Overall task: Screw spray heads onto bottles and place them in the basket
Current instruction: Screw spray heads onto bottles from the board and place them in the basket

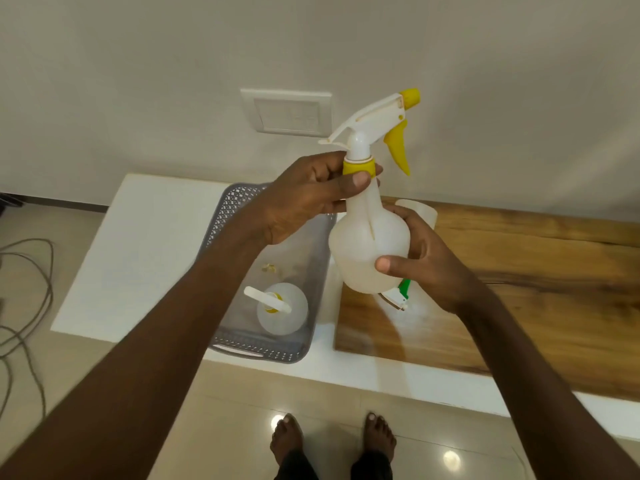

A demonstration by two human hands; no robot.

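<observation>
I hold a translucent white bottle (363, 244) upright in the air above the table. Its white spray head (377, 119) has a yellow nozzle, trigger and collar. My left hand (304, 199) pinches the yellow collar (358, 167) at the neck. Around the bottle's round body from the right is my right hand (426, 258). A grey perforated basket (221, 341) stands below at the left, with one assembled yellow-collared bottle (287, 313) upright inside. A green and white spray head (398, 294) lies on the table, partly hidden behind the held bottle.
The low table has a white left part (138, 251) and a wooden right part (519, 292). Another translucent bottle (420, 209) stands behind my right hand. A wall switch plate (287, 112) is behind. Cables (31, 306) lie on the floor at left. My bare feet (332, 441) are below.
</observation>
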